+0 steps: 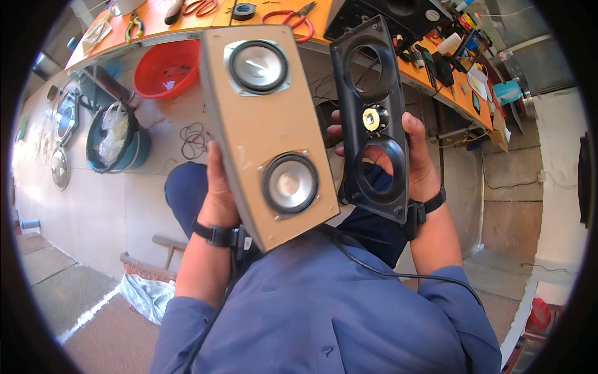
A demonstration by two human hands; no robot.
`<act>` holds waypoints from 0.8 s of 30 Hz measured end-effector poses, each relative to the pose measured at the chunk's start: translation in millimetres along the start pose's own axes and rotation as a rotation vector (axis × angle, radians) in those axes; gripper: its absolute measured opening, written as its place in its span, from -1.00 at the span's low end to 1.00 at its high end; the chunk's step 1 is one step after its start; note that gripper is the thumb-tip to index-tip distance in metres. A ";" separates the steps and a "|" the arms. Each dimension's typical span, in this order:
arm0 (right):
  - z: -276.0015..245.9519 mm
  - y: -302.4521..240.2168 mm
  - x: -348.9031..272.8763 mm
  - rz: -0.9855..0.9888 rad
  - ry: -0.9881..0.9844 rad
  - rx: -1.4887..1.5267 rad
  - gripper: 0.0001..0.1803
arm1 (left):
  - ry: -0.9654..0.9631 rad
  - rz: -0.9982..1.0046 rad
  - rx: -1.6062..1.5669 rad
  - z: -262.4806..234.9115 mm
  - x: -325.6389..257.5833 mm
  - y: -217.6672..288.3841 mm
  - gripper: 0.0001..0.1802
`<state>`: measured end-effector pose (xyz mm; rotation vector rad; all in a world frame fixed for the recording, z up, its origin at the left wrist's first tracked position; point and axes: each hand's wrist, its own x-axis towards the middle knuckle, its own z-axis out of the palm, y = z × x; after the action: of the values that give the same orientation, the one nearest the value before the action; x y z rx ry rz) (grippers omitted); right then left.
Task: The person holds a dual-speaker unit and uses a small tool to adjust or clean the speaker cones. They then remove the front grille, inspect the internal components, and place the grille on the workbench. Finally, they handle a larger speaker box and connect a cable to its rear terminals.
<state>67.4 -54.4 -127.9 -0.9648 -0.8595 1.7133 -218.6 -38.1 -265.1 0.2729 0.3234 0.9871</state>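
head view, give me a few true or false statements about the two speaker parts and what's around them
1. The left hand holds a tan wooden speaker panel with two round silver drivers. True.
2. The right hand holds a red plastic bowl. False: it holds a black plastic speaker front frame with two large round openings; the red plastic bowl sits under the bench edge.
3. The black frame has a small yellow and silver round part between its openings. True.
4. Both wrists are bare. False: each wears a black strap.
5. Red-handled pliers lie on the orange workbench. True.
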 end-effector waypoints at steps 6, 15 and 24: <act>-62.9 6.4 42.1 -0.019 0.026 -0.083 0.19 | -0.047 0.107 -0.009 46.6 39.3 1.7 -0.19; -123.3 28.0 92.2 -0.048 -0.078 0.142 0.26 | -0.248 -0.317 -0.070 -42.5 145.8 44.8 -0.26; -157.8 38.9 133.2 0.011 -0.130 0.248 0.62 | -0.261 -0.399 -0.123 -81.0 191.9 44.5 -0.30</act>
<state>161.8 78.7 -260.3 -0.6989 -0.7045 1.8572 -186.2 154.4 -350.5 0.2110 0.0720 0.5662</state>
